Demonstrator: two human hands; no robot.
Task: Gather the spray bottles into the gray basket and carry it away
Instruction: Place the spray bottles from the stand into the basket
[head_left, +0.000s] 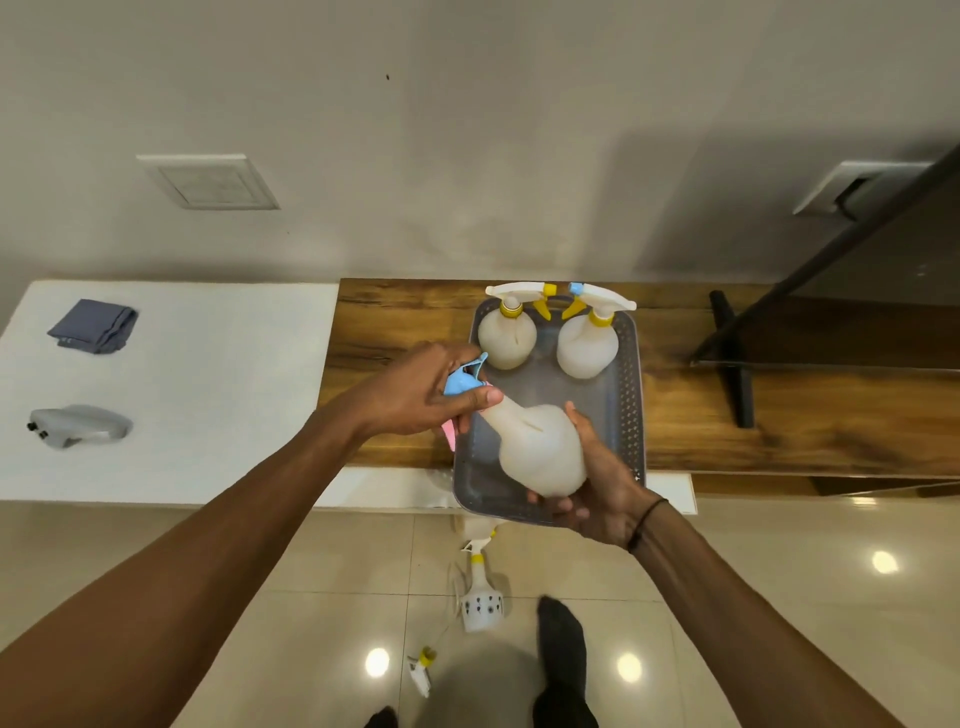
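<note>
— Wood-grain worktop (727, 415) runs to a white slab (208, 389) on your left, glossy tiled floor (311, 571) below.

— Edges?

— Your gray basket (631, 395) overhangs the near edge; two spray bottles (507, 338) stand at its far end. Another lies on the floor (480, 603).

— Hands?

— Your left hand (421, 397) has its fingers wrapped around the blue sprayer head; your right hand (597, 488) cups the held bottle (540, 447), tilted above the basket.

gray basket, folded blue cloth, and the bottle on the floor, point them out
gray basket (630, 384), head view, perforated right wall
folded blue cloth (93, 326), head view, middle of the fold
bottle on the floor (481, 605), head view, spotted body
</note>
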